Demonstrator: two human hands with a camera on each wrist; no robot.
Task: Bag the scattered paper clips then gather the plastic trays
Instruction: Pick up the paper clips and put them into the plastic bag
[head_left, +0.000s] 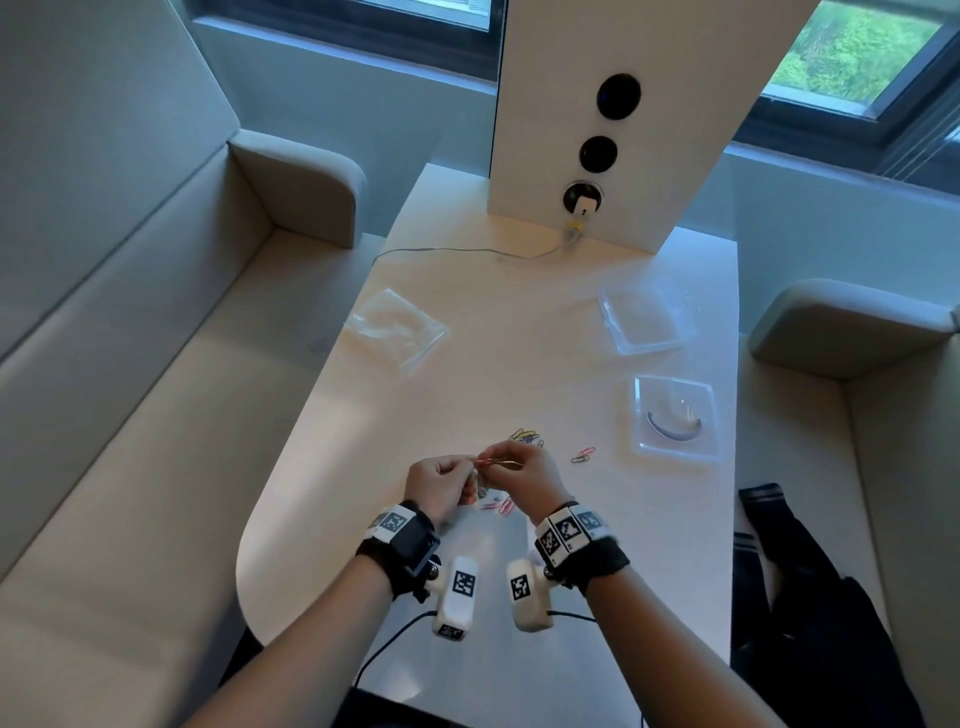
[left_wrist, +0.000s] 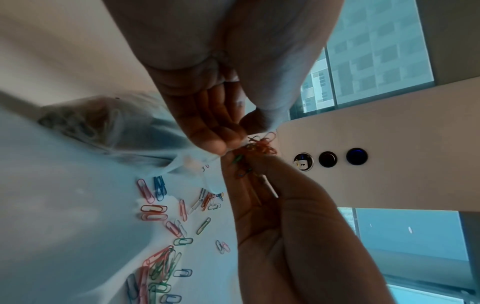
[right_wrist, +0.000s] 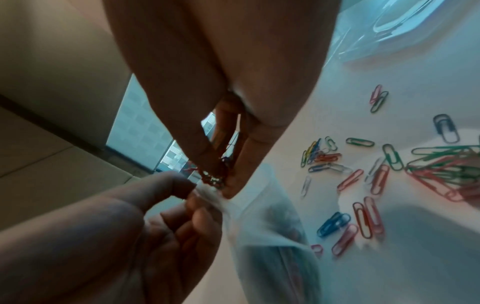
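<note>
My left hand (head_left: 467, 473) pinches the mouth of a small clear plastic bag (left_wrist: 116, 127) that hangs just above the table. My right hand (head_left: 496, 461) pinches a bunch of coloured paper clips (left_wrist: 257, 148) right at the bag's mouth. The bag (right_wrist: 272, 236) holds some clips inside. More loose paper clips (right_wrist: 363, 185) lie scattered on the white table (head_left: 467, 395) under and beyond my hands. Two clear plastic trays sit to the right, one near (head_left: 675, 415) and one farther back (head_left: 647, 319).
A second flat clear bag (head_left: 395, 327) lies at the table's left. A white upright panel (head_left: 597, 130) with sockets and a plugged cable stands at the far end. Beige seats flank the table on both sides, and a dark garment (head_left: 810, 597) lies on the right one.
</note>
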